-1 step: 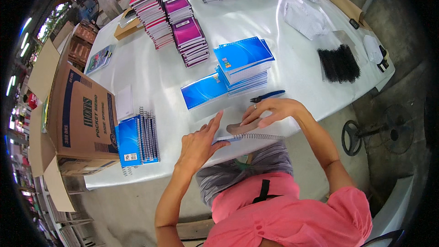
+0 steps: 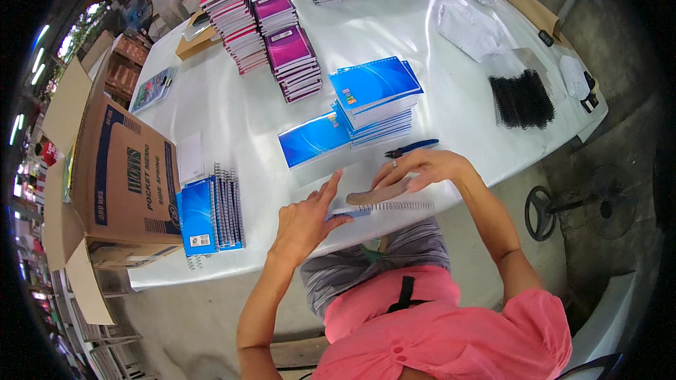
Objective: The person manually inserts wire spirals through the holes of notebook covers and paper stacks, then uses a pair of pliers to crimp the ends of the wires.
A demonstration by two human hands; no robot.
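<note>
A small notebook (image 2: 360, 212) with a blue edge lies partly hidden under my hands at the table's near edge. My left hand (image 2: 310, 214) holds it, fingers stretched over the pages and thumb at the near edge. A metal spiral coil (image 2: 403, 205) runs along the notebook's near edge and sticks out to the right. My right hand (image 2: 422, 169), with a ring on it, grips a curved brown strip (image 2: 377, 193) whose material I cannot make out. The strip's left end lies over the coil's left part. Blue-handled pliers (image 2: 412, 148) lie just beyond my right hand.
Blue notebooks (image 2: 377, 88) are stacked ahead; coil-bound ones (image 2: 197, 218) lie left beside a cardboard box (image 2: 130, 176). Red (image 2: 232, 21) and purple notebooks (image 2: 290, 49) stand farther back. Black coils (image 2: 522, 98) lie at right. A fan (image 2: 609, 197) stands beyond the table (image 2: 232, 109).
My right hand has tilted the brown strip slightly, its left end edging left and its right end rising. The coil's free right end has shifted slightly left and up. My left hand stays nearly still.
</note>
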